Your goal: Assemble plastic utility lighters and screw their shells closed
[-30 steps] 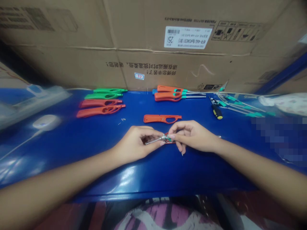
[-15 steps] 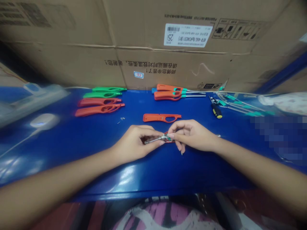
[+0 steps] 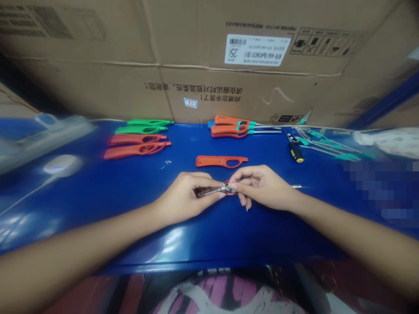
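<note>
My left hand [image 3: 185,198] and my right hand [image 3: 263,185] meet over the blue table [image 3: 131,192]. Both pinch a small lighter insert [image 3: 220,190]: a thin metal tube with a green fitting, held over a red shell half that my fingers mostly hide. My left fingers hold the tube end, my right fingertips the green fitting. Just behind my hands lies an orange lighter shell half [image 3: 221,161].
Green and red shell halves [image 3: 137,139] lie at the back left, assembled orange lighters [image 3: 237,127] at the back centre. A yellow-handled screwdriver [image 3: 296,152] and metal tubes with green fittings [image 3: 327,144] lie at the right. Small screws [image 3: 166,164] and a white mouse [image 3: 60,165] sit left. Cardboard boxes [image 3: 209,61] stand behind.
</note>
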`<action>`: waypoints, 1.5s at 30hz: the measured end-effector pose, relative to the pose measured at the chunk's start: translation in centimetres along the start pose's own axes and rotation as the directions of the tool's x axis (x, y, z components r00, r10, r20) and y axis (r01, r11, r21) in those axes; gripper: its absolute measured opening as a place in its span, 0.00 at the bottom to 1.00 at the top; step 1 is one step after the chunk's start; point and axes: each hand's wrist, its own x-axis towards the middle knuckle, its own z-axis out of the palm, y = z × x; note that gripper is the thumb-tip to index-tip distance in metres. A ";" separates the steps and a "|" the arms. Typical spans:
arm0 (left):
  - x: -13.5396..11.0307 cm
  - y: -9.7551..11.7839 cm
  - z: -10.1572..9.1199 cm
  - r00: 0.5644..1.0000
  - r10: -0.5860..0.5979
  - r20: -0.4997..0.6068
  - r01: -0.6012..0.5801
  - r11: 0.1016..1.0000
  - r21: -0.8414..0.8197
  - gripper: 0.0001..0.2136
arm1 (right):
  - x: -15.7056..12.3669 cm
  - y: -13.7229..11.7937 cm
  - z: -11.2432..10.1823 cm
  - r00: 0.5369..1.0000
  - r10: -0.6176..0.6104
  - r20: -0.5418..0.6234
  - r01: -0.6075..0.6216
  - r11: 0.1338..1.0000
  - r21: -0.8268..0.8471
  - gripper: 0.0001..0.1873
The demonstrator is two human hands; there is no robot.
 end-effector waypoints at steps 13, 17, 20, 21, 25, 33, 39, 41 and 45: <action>-0.1 0.0 0.1 1.000 0.005 -0.015 -0.004 1.000 0.012 0.11 | -0.1 0.4 0.4 1.000 0.000 -0.030 0.000 1.000 0.013 0.16; -0.1 0.0 0.1 1.000 0.016 -0.019 -0.015 1.000 0.017 0.11 | -0.1 0.4 0.6 0.999 0.010 -0.043 -0.010 1.000 0.001 0.14; -0.1 0.1 0.2 0.999 0.016 -0.030 -0.016 1.000 0.022 0.11 | -0.1 0.4 0.7 0.999 0.009 -0.051 -0.008 1.000 0.004 0.14; -0.1 0.1 0.2 0.999 0.014 -0.036 -0.013 1.000 0.021 0.10 | -0.1 0.3 0.6 0.999 0.007 -0.054 -0.006 1.000 0.009 0.15; 0.1 0.1 0.2 0.997 -0.034 -0.071 0.034 0.999 0.006 0.10 | 0.1 0.2 0.3 0.998 -0.002 -0.056 0.004 0.999 0.039 0.16; 0.0 -0.1 0.0 0.991 -0.112 -0.071 0.107 0.992 -0.069 0.10 | 0.1 0.0 0.0 0.999 0.018 -0.039 -0.017 0.999 0.047 0.19; 0.1 0.0 0.1 0.994 -0.085 -0.068 0.081 0.995 -0.059 0.08 | 0.1 0.4 0.0 0.999 -0.013 -0.038 0.015 0.999 0.045 0.17; 0.1 0.0 0.1 0.994 -0.084 -0.072 0.080 0.995 -0.056 0.08 | 0.2 0.4 0.0 0.999 -0.014 -0.041 0.017 0.999 0.050 0.17; 0.0 0.0 0.2 0.993 -0.090 -0.071 0.086 0.994 -0.061 0.08 | 0.2 0.4 0.0 0.999 -0.015 -0.045 0.017 0.998 0.053 0.17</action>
